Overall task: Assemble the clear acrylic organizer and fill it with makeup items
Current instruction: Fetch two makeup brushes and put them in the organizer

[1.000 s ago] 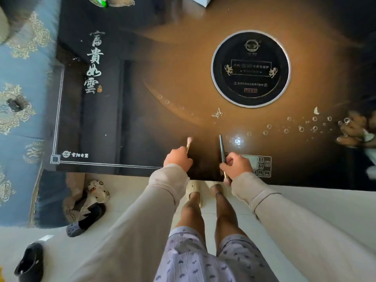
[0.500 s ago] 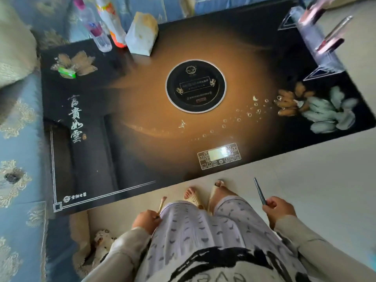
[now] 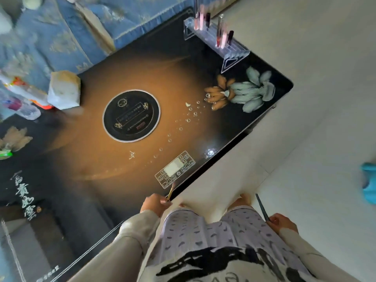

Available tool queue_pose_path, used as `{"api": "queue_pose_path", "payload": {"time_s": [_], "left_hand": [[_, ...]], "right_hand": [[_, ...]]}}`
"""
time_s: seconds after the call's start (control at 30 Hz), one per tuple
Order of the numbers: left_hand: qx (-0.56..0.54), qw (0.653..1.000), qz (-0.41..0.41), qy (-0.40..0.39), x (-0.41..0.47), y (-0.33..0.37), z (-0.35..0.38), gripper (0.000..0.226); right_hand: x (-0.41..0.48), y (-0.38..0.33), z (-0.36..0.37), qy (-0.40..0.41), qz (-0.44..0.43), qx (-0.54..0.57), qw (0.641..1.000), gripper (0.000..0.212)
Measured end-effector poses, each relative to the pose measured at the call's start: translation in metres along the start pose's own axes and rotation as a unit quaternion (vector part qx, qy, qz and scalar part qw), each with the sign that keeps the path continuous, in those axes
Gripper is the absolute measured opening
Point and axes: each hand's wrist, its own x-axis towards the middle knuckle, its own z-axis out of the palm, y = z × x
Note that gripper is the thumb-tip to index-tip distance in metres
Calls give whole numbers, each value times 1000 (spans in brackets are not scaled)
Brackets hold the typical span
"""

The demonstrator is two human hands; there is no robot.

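Your left hand pinches a gold brush at the table edge; your right hand grips a dark pencil off the table.

table: a glossy black top with an amber glow at its middle is seen, set at a slant in the view.
built into the top: a round black disc with a silver rim is set near the middle; a touch panel is printed by the near edge.
printed decoration: flowers are shown toward the far right corner, white calligraphy at the left.
far right corner: a clear acrylic organizer is placed along the edge, with slim makeup tubes stood upright in it.
left side: a white crumpled packet is laid beside blurred plastic bottles; a small green item is seen at the edge.
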Motion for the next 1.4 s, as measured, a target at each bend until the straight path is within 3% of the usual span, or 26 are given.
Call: {"api": "queue_pose_path", "payload": {"time_s": [0.2,0.3,0.5,0.77,0.87,1.03,1.13,1.27,1.4], "left_hand": [[71,997,35,-24,0,101,28,29],[114,991,49,-47,-1,145,53,29],[160,983,40,-84,4,223,81,32],[231,970,34,-72,43,316,85,19],[256,963,44,-74,66,357,85,27],[304,945,90,-85,99,448,79,36],[345,927,123,-83,113,509,73,41],[389,905,157,-78,126,589,63,28],[367,912,172,-56,135,651,61,35]], "right_hand": [[21,43,-52,-18,1,30,999,12],[41,70,-91,-2,15,67,998,25],[70,117,-164,72,77,192,976,8],[101,154,-206,90,144,276,946,13],[119,154,-223,81,165,285,941,19],[158,147,-265,44,183,257,948,6],[178,144,-295,32,191,235,953,18],[203,139,-337,33,213,239,947,21],[230,140,-383,24,215,217,952,24]]}}
